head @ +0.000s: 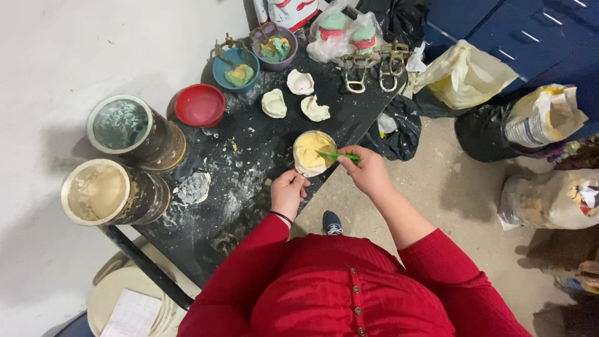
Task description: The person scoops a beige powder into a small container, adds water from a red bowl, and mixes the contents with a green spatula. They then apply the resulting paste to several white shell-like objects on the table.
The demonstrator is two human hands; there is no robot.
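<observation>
— Fingers, centre of frame?
— Right hand (369,170) pinching green spatula (337,155), closed tight, blade dipping into yellow paste. Left hand (288,190) curling shut around small cup (312,153), probably steadying it.
— Outward?
— Lying above: three pale moulded pieces (300,95). Standing upper left: red bowl (199,105), blue bowl (236,68), on black table (249,150).

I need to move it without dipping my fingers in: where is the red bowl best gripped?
Take the red bowl by its rim, from its front-left side, probably: its round open top faces up, and the blue bowl and a tall can crowd the other sides.
</observation>
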